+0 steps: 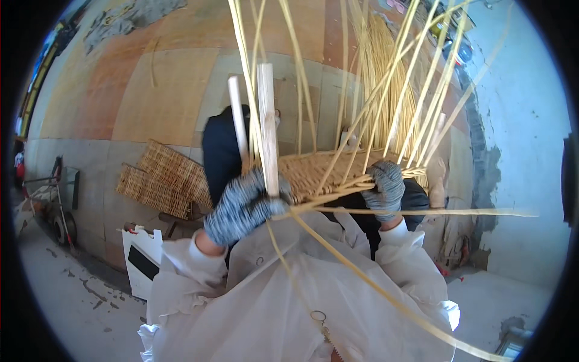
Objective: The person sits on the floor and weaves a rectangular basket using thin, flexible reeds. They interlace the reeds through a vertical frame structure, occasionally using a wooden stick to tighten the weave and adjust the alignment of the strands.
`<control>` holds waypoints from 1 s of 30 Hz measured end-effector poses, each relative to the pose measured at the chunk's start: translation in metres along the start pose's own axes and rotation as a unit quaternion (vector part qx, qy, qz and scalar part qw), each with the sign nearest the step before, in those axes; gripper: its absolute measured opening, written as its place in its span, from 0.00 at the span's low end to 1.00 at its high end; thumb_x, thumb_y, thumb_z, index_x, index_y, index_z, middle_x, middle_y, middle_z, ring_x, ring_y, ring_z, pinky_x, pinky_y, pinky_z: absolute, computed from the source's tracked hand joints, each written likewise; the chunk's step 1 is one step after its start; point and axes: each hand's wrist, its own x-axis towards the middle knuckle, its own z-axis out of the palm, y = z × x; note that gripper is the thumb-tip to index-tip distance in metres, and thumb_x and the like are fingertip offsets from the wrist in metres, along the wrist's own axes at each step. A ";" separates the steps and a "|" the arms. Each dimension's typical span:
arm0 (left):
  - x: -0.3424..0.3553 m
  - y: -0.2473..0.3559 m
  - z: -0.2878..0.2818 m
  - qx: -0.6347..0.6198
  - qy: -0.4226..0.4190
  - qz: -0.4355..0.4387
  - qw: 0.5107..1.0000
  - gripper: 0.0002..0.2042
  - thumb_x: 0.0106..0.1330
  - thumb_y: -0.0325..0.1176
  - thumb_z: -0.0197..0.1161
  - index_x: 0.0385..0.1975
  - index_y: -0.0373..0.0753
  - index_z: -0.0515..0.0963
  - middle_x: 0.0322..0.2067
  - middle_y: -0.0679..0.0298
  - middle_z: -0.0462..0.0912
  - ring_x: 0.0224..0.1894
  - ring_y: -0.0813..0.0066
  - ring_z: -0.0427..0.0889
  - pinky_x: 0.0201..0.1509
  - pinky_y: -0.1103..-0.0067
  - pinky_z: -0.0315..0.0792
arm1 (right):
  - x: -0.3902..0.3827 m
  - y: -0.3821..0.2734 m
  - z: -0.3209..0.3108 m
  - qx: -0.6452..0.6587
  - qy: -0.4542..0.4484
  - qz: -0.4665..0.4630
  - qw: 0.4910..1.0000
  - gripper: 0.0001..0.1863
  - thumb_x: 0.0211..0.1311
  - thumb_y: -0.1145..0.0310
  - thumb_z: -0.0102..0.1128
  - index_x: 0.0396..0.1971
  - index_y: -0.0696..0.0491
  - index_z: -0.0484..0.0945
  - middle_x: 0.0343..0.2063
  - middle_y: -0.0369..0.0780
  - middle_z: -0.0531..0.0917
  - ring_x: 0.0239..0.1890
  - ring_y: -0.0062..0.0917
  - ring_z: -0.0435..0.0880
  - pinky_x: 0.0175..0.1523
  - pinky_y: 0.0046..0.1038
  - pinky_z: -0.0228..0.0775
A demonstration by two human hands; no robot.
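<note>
White apron (259,301) nearest; beyond it, left hand (240,208) clamps a post (267,120) left of the weave (313,172), right hand (386,186) grips its near edge. Edge weaving seems underway; next likely calls for bending in the loose rod (373,282).

So we've got this tan wicker piece (322,172) held tilted over our lap, tightly woven, loose strands (300,63) sticking up, pale wooden posts (267,130) at the left end.

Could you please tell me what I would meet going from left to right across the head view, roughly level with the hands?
Wheeled metal frame, flat wicker panels, left gloved hand, partly woven wicker piece, right gloved hand, pale wall.
</note>
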 end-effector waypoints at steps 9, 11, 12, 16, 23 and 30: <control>0.017 -0.055 -0.079 -0.002 -0.085 -0.110 0.990 0.15 0.56 0.35 0.65 0.40 0.34 0.74 0.32 0.63 0.77 0.37 0.74 0.76 0.43 0.78 0.72 | -0.032 -0.056 0.048 -0.054 -0.047 0.103 0.992 0.20 0.30 0.68 0.69 0.30 0.54 0.76 0.33 0.43 0.77 0.37 0.40 0.76 0.43 0.37 0.69; 0.022 -0.061 -0.081 0.062 -0.120 -0.131 0.982 0.15 0.56 0.35 0.65 0.39 0.34 0.74 0.31 0.63 0.77 0.36 0.75 0.76 0.42 0.78 0.72 | -0.045 -0.056 0.064 -0.044 -0.040 0.124 0.991 0.19 0.30 0.68 0.68 0.30 0.54 0.76 0.33 0.43 0.77 0.37 0.40 0.75 0.43 0.37 0.69; 0.026 -0.066 -0.082 0.047 -0.128 -0.135 0.981 0.13 0.57 0.35 0.65 0.37 0.34 0.74 0.30 0.64 0.77 0.36 0.77 0.76 0.41 0.80 0.72 | -0.040 -0.052 0.062 -0.043 -0.051 0.128 0.990 0.19 0.30 0.68 0.68 0.30 0.54 0.77 0.33 0.43 0.77 0.38 0.40 0.75 0.43 0.38 0.68; 0.045 -0.074 -0.086 0.029 -0.132 -0.152 0.979 0.12 0.57 0.33 0.65 0.36 0.34 0.73 0.29 0.66 0.76 0.35 0.79 0.75 0.40 0.82 0.71 | 0.006 -0.053 0.045 -0.102 -0.230 0.159 0.955 0.28 0.39 0.64 0.67 0.43 0.58 0.71 0.40 0.47 0.76 0.44 0.42 0.74 0.52 0.37 0.64; 0.051 -0.079 -0.071 0.054 -0.130 -0.214 0.967 0.11 0.61 0.31 0.61 0.39 0.33 0.72 0.30 0.63 0.77 0.35 0.79 0.76 0.40 0.81 0.71 | 0.071 -0.030 0.054 0.537 -0.149 0.401 0.727 0.17 0.64 0.67 0.50 0.50 0.60 0.69 0.44 0.45 0.77 0.47 0.24 0.76 0.50 0.25 0.70; 0.040 -0.075 -0.058 0.018 -0.045 -0.231 0.972 0.09 0.62 0.28 0.57 0.40 0.32 0.70 0.31 0.63 0.76 0.36 0.77 0.76 0.43 0.82 0.71 | 0.196 -0.074 0.111 0.063 -0.152 0.161 0.973 0.27 0.55 0.67 0.60 0.55 0.56 0.66 0.32 0.45 0.78 0.34 0.30 0.80 0.44 0.28 0.74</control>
